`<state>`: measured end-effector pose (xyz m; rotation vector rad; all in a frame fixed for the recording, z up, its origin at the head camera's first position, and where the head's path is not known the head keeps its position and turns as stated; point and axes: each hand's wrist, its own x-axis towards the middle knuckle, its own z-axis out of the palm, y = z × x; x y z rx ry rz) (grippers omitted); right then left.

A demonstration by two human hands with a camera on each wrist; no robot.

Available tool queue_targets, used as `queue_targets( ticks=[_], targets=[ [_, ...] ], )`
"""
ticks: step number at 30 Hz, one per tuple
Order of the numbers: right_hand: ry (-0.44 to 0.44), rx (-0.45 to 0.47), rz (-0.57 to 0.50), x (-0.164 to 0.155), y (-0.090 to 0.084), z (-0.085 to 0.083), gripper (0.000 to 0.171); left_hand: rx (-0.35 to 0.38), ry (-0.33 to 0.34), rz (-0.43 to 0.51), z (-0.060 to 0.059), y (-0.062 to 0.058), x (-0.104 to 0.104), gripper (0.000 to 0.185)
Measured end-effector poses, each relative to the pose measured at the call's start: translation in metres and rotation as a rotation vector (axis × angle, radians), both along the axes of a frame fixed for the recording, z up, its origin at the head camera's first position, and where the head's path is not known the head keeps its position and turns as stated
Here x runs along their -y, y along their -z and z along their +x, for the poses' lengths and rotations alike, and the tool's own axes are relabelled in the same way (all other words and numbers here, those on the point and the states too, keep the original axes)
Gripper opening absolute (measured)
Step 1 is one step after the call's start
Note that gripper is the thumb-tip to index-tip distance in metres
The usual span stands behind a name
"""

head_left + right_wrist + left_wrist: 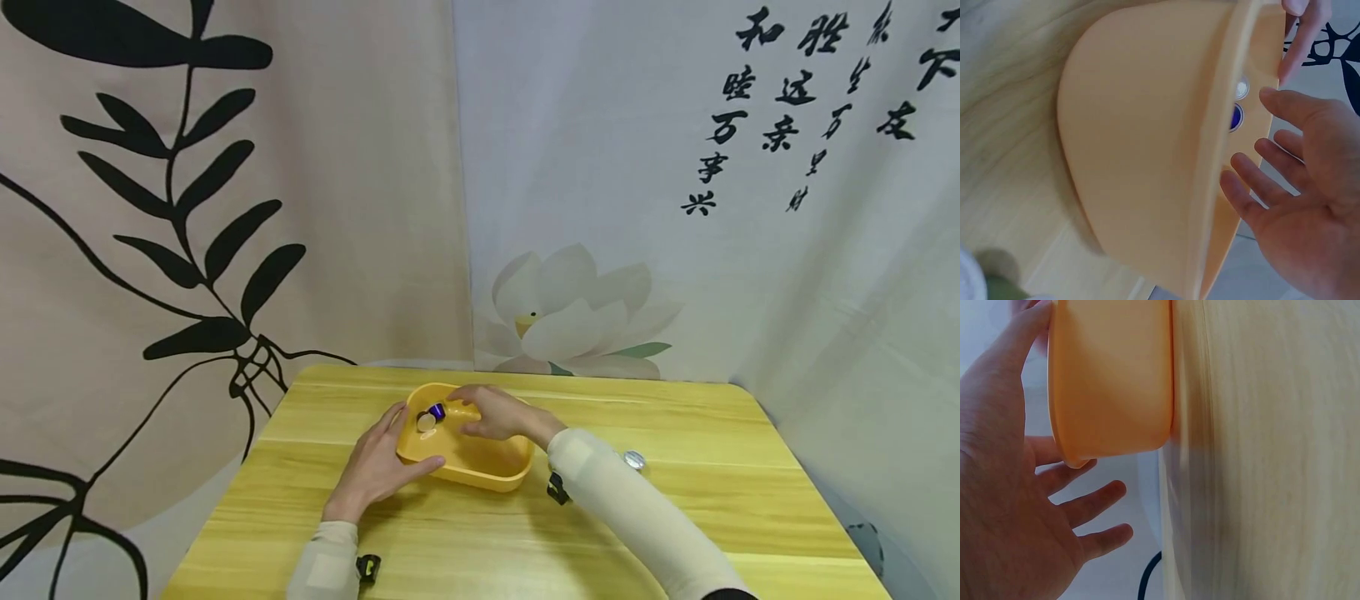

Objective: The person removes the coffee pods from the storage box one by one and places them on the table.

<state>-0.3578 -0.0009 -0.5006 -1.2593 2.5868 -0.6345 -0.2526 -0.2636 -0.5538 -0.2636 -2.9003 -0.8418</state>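
A yellow-orange plastic bin (pixel 483 478) stands on the table. At its left end my left hand (pixel 381 468) touches the rim, fingers spread, thumb along the near edge; the left wrist view shows several fingers (pixel 1094 503) extended past the bin's corner. My right hand (pixel 497 412) is over the bin's right part, its fingers loosely bent, and the right wrist view shows nothing in it. Inside the bin, toward the left, lie a small shiny blue-purple capsule-like piece (pixel 437 412) and a pale round-faced one (pixel 426 422).
A small silver round piece (pixel 633 460) lies on the wooden table (pixel 457 550), right of the bin, beside my right forearm. At the lower left of the right wrist view are partly cut-off whitish (pixel 969 281) and green (pixel 1004 289) things. Printed curtains hang behind the table.
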Motion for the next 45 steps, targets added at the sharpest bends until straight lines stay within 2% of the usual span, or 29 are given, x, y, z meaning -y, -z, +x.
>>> queue_targets(
  ticks=[7, 17, 30, 35, 45],
  targets=[
    [-0.021, 0.017, 0.034, 0.014, 0.003, -0.007, 0.057, 0.021, 0.001, 0.012, 0.002, 0.000, 0.000, 0.127],
    [-0.018, 0.029, 0.116, 0.032, 0.007, -0.012, 0.058, 0.007, 0.006, 0.018, 0.001, 0.001, 0.001, 0.125],
    [-0.039, -0.020, 0.191, 0.053, 0.010, -0.014, 0.054, -0.014, 0.008, 0.020, 0.000, 0.002, 0.002, 0.124],
    [-0.058, -0.034, 0.181, 0.053, 0.011, -0.015, 0.037, -0.016, 0.008, 0.019, 0.000, 0.003, 0.002, 0.125],
    [0.016, 0.001, 0.237, 0.047, 0.013, -0.015, 0.032, -0.018, 0.008, 0.014, 0.000, 0.002, 0.001, 0.124]
  ],
)
